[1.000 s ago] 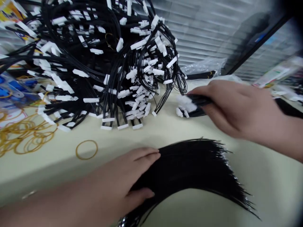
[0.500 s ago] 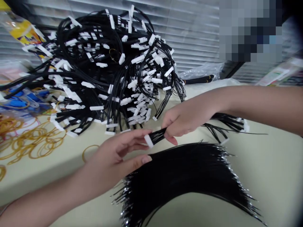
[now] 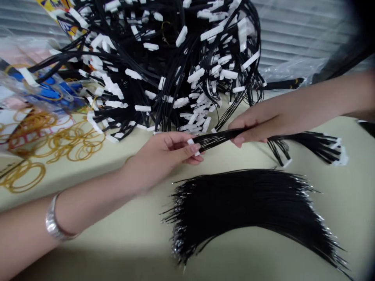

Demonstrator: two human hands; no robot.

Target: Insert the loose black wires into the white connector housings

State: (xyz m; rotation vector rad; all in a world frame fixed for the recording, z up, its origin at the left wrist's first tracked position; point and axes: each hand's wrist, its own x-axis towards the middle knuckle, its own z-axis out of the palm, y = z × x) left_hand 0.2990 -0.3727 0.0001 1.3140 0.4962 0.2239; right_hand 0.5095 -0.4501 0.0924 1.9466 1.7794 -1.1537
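My left hand point(image 3: 164, 154) pinches the white connector point(image 3: 193, 147) at the near end of a thin bundle of black wires point(image 3: 218, 137). My right hand point(image 3: 258, 125) is closed around the same bundle further along, and the wires stretch between the two hands above the table. The bundle's far end point(image 3: 328, 144) fans out to the right with more white connectors. Below the hands a curved sheaf of loose black wires point(image 3: 249, 203) with bare metal tips lies flat on the table.
A big tangled heap of black harnesses with white connectors point(image 3: 164, 66) fills the back. Yellow rubber bands point(image 3: 58, 140) are scattered at the left by plastic bags point(image 3: 35, 86). The pale table point(image 3: 88, 242) runs under everything; window blinds point(image 3: 293, 27) stand behind.
My left hand left the loose sheaf and took the connector end of the bundle. My right hand brought the bundle in from the right, and the two hands have drawn it out between them.
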